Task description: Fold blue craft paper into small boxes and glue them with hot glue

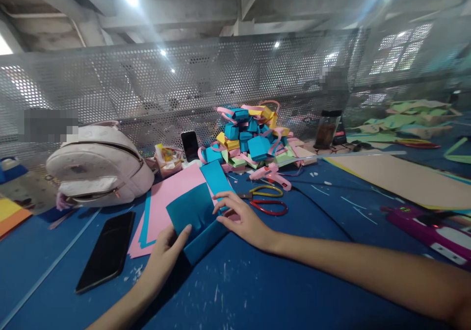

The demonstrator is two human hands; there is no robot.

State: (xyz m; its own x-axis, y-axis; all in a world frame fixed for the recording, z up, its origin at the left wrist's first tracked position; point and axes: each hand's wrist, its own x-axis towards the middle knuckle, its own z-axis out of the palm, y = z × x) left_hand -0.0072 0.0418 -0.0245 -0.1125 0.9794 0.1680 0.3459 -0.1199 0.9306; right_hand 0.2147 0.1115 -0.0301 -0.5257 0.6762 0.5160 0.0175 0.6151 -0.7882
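Note:
A sheet of blue paper (193,207), folded up along its near edge, is between my two hands. My left hand (167,246) grips its left side, thumb on the front face and fingers behind. At the right end, my right hand (241,219) has its thumb and fingers bent around the fold; the fingertips are partly hidden by the paper. Under and behind it lie pink sheets (176,178) and a blue strip (217,178). Scissors (267,200) with yellow and red handles lie just beyond my right hand, beside a pink glue gun (270,174).
Small blue, yellow and pink paper boxes (253,136) are heaped at the back. A black phone (106,249) and a white backpack (99,168) are on the left. On the right are large beige sheets (397,175), a purple power strip (430,234) and a dark jar (327,129).

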